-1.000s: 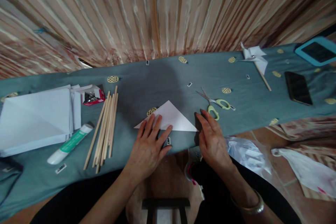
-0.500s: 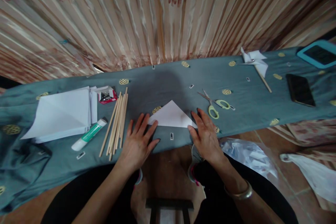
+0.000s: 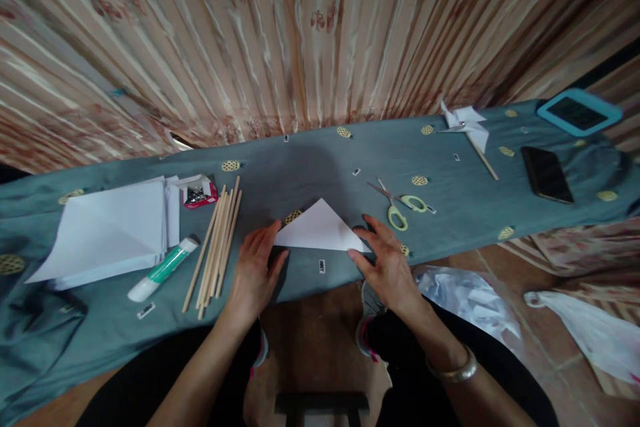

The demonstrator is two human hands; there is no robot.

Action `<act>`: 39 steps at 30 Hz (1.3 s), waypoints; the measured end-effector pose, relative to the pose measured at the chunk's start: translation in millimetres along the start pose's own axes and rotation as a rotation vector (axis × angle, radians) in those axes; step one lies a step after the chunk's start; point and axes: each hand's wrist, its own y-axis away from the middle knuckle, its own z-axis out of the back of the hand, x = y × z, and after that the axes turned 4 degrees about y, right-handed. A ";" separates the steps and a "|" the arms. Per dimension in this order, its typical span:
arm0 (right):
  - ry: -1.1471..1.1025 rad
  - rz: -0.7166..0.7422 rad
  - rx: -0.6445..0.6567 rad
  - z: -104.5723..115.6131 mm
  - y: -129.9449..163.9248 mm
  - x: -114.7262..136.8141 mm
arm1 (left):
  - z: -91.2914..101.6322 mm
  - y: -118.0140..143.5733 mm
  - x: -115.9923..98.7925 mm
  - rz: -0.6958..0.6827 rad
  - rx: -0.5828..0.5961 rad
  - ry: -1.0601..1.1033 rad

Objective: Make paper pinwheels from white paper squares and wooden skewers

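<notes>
The folded white paper triangle (image 3: 320,229) lies flat on the blue-grey cloth (image 3: 450,213) near its front edge, and I have my left hand (image 3: 255,270) at its left corner and my right hand (image 3: 385,263) at its right corner, fingers spread and pressing, gripping nothing. If I push unevenly, I think the sheet could slide on the soft cloth and the crease go crooked. A careless sweep of my right hand might also knock the scissors (image 3: 400,203) just beside it.

Head cam — looks fwd/down, close over table (image 3: 450,213) edge — single view.
</notes>
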 end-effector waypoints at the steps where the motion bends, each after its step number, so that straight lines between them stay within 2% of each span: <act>1: -0.016 -0.011 -0.001 0.3 -0.3 0.6 | -0.4 -2.7 -0.8 0.004 -0.003 0.008; 6: -0.126 -0.045 -0.006 6.3 -2.2 5.9 | 3.5 -10.7 -7.8 0.043 -0.016 0.031; 11: -0.199 -0.022 -0.068 18.5 -4.7 13.9 | 7.4 -17.0 -18.3 0.048 -0.050 0.067; 14: -0.152 0.067 -0.103 25.3 -5.2 20.9 | 11.1 -22.0 -28.9 -0.007 -0.072 0.078; 18: -0.048 0.200 -0.115 27.4 -3.0 29.8 | 17.0 -26.5 -42.0 -0.151 -0.129 0.098; 22: -0.044 0.221 -0.005 26.5 0.1 30.7 | 20.6 -26.9 -48.2 -0.246 -0.100 0.150; 26: -0.165 0.175 0.259 29.1 -3.4 21.1 | 20.5 -26.0 -54.1 -0.281 -0.056 0.238; 28: -0.281 0.115 0.344 31.2 -8.4 14.6 | 18.3 -24.5 -58.6 -0.292 -0.041 0.299; 33: -0.460 -0.023 0.392 35.2 -21.2 -1.6 | 13.4 -18.8 -65.2 -0.350 0.001 0.400; 39: -0.466 -0.050 0.353 37.8 -22.6 -15.8 | 27.4 -20.4 -42.9 -0.266 -0.010 0.145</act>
